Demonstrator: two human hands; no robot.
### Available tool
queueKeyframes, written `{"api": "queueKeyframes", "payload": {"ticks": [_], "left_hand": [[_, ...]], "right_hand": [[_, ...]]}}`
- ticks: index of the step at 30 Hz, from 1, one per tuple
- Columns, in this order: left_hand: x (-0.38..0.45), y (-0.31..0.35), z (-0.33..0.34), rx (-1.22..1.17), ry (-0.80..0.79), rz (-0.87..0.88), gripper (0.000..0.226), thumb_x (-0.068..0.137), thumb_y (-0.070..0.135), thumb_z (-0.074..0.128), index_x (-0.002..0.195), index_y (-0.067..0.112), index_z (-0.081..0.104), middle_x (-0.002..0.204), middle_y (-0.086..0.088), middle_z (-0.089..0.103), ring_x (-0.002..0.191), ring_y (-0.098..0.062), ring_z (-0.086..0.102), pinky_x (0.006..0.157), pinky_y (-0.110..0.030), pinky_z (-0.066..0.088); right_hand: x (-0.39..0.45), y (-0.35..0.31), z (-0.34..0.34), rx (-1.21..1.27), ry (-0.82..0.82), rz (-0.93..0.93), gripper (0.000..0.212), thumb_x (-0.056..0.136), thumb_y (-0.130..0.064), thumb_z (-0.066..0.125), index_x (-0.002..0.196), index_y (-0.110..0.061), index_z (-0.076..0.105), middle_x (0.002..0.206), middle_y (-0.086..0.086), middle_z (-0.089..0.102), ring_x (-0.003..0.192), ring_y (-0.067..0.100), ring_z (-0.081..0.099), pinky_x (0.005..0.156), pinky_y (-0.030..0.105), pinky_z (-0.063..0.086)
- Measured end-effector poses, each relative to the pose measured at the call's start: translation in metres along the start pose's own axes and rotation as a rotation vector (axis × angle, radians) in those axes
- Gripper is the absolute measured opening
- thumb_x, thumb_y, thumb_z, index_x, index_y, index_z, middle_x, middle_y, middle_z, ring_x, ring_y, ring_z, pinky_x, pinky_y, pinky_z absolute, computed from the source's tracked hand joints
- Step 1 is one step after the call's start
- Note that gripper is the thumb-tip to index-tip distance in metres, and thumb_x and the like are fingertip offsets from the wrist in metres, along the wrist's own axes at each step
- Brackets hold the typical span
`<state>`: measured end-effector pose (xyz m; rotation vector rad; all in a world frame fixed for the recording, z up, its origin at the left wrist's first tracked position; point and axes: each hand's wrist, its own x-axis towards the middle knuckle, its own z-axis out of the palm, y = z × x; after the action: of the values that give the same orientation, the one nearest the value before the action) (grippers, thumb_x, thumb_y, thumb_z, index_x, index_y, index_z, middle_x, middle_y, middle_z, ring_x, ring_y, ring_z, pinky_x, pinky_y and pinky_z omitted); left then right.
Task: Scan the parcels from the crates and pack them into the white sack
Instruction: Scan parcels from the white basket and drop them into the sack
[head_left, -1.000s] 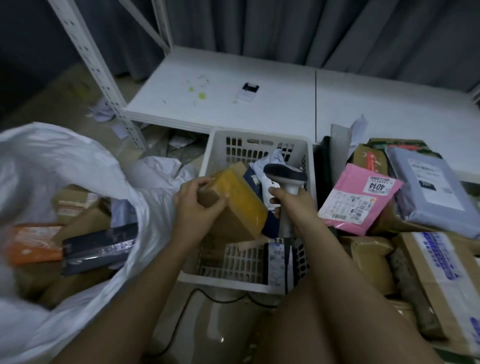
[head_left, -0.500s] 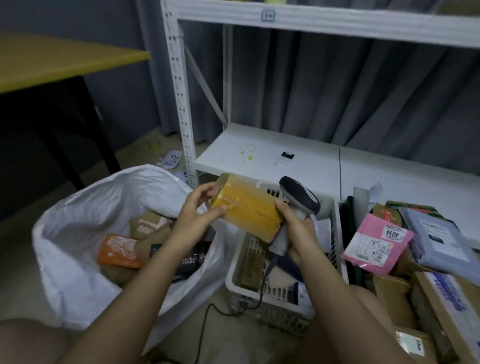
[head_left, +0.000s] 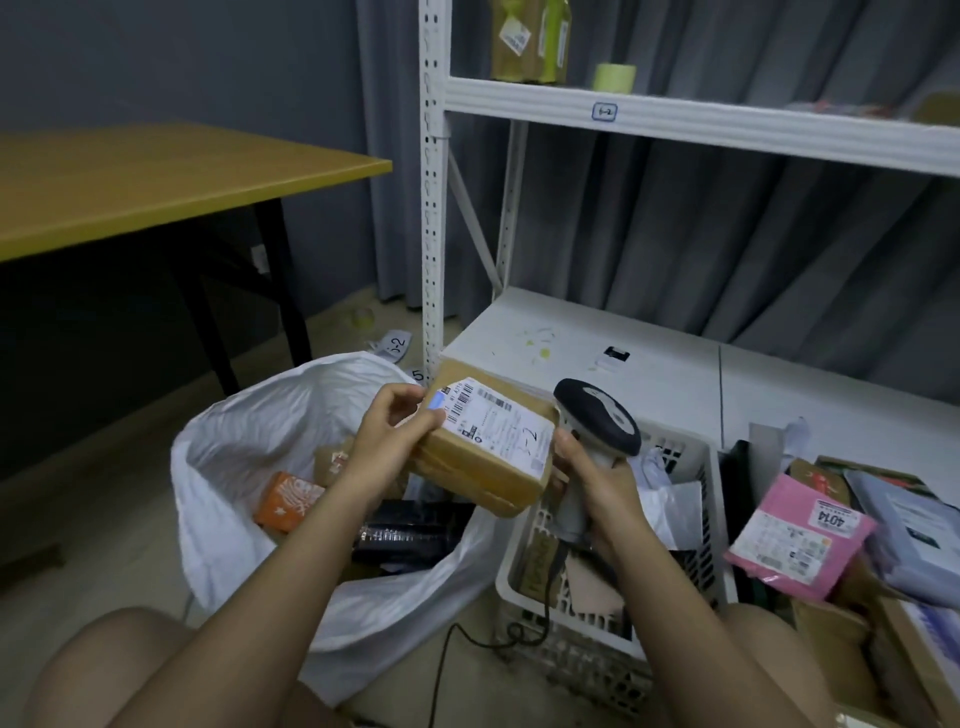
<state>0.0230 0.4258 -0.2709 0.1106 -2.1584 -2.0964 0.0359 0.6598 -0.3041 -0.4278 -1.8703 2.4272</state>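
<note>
The left hand (head_left: 387, 441), which a second ago held the brown parcel (head_left: 488, 447) plain side up, now grips it label-up above the white sack (head_left: 249, 447), while the right hand (head_left: 592, 478) clasps the scanner (head_left: 597, 421) beside it, so scanning looks imminent.

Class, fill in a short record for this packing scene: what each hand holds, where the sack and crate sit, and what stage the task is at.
left hand: grips the brown parcel, label face up
right hand: grips the scanner, and touches the parcel's edge
white sack: open, on the person's left, holding several parcels
white crate: below the right hand
pink parcel: right of the crate, marked 4014
stage: parcel held above sack and crate, not yet packed
</note>
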Motion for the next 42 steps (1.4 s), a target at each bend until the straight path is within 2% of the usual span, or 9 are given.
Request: {"api": "queueKeyframes", "payload": {"ticks": [7, 11, 17, 22, 25, 29, 32, 37, 42], "left_hand": [[-0.003, 0.005, -0.023, 0.015, -0.143, 0.163, 0.021, 0.079, 0.020, 0.074, 0.096, 0.031, 0.067, 0.101, 0.015, 0.068, 0.097, -0.002, 0.062, 0.074, -0.016, 0.047], [-0.003, 0.001, -0.027, 0.045, -0.126, 0.107, 0.033, 0.072, 0.054, 0.067, 0.102, 0.040, 0.065, 0.110, 0.012, 0.065, 0.107, -0.008, 0.060, 0.085, -0.025, 0.049], [0.000, -0.016, -0.017, 0.223, -0.038, -0.227, 0.077, 0.075, 0.082, 0.024, 0.129, 0.028, 0.030, 0.137, -0.005, 0.039, 0.128, -0.026, 0.042, 0.103, -0.054, 0.039], [-0.003, -0.015, -0.037, -0.088, -0.252, -0.438, 0.046, 0.093, 0.063, 0.035, 0.128, 0.034, 0.035, 0.127, -0.006, 0.054, 0.111, -0.032, 0.061, 0.081, -0.046, 0.054], [0.001, -0.015, -0.043, -0.145, -0.167, -0.361, 0.033, 0.096, 0.044, 0.047, 0.123, 0.027, 0.040, 0.122, -0.007, 0.053, 0.102, -0.028, 0.064, 0.088, -0.048, 0.054], [0.008, -0.014, -0.048, -0.130, -0.080, -0.266, 0.035, 0.096, 0.031, 0.054, 0.128, 0.025, 0.040, 0.126, -0.002, 0.051, 0.103, -0.020, 0.060, 0.072, -0.035, 0.057], [0.017, -0.015, -0.052, -0.048, -0.042, -0.229, 0.036, 0.095, 0.023, 0.056, 0.127, 0.027, 0.041, 0.129, -0.005, 0.049, 0.115, -0.023, 0.056, 0.075, -0.039, 0.057], [0.027, -0.010, -0.053, 0.001, -0.040, -0.224, 0.034, 0.094, 0.021, 0.058, 0.124, 0.030, 0.044, 0.119, 0.000, 0.055, 0.098, -0.015, 0.061, 0.077, -0.037, 0.054], [0.031, -0.008, -0.055, 0.027, -0.035, -0.216, 0.034, 0.094, 0.022, 0.059, 0.124, 0.031, 0.046, 0.120, -0.002, 0.057, 0.100, -0.019, 0.062, 0.089, -0.047, 0.053]], "right_hand": [[-0.003, 0.003, 0.008, -0.011, -0.227, 0.003, 0.068, 0.065, -0.034, 0.086, 0.122, -0.006, 0.062, 0.115, 0.015, 0.070, 0.108, 0.029, 0.067, 0.095, 0.047, 0.053], [-0.004, 0.008, 0.019, 0.019, -0.119, -0.010, 0.076, 0.059, -0.035, 0.088, 0.123, -0.006, 0.062, 0.115, 0.011, 0.071, 0.109, 0.027, 0.067, 0.098, 0.046, 0.051], [-0.006, 0.020, 0.042, -0.014, -0.034, -0.044, 0.025, 0.073, -0.017, 0.084, 0.091, -0.020, 0.067, 0.078, -0.012, 0.075, 0.075, 0.002, 0.071, 0.058, 0.014, 0.053], [-0.006, 0.022, 0.045, -0.084, -0.040, -0.084, 0.019, 0.075, -0.021, 0.083, 0.087, -0.023, 0.067, 0.077, -0.011, 0.075, 0.073, -0.002, 0.070, 0.057, 0.010, 0.050], [-0.005, 0.019, 0.051, -0.113, -0.064, -0.069, 0.021, 0.081, -0.021, 0.078, 0.097, -0.017, 0.067, 0.096, -0.002, 0.073, 0.087, 0.009, 0.070, 0.071, 0.021, 0.055], [-0.004, 0.015, 0.057, -0.163, -0.037, -0.076, 0.043, 0.086, -0.023, 0.073, 0.123, -0.009, 0.057, 0.109, 0.002, 0.065, 0.101, 0.018, 0.062, 0.093, 0.033, 0.050], [-0.007, 0.013, 0.054, -0.269, -0.149, -0.084, 0.034, 0.086, -0.022, 0.073, 0.116, -0.011, 0.061, 0.082, 0.001, 0.066, 0.069, 0.011, 0.060, 0.062, 0.021, 0.053], [-0.013, 0.012, 0.046, -0.617, -0.313, -0.159, 0.016, 0.079, -0.020, 0.073, 0.087, -0.030, 0.063, 0.077, -0.007, 0.067, 0.075, 0.013, 0.062, 0.064, 0.030, 0.047], [-0.031, 0.007, 0.047, -0.439, -0.419, -0.170, 0.025, 0.076, -0.017, 0.081, 0.074, -0.040, 0.072, 0.057, -0.017, 0.063, 0.052, -0.003, 0.055, 0.048, 0.016, 0.042]]}}
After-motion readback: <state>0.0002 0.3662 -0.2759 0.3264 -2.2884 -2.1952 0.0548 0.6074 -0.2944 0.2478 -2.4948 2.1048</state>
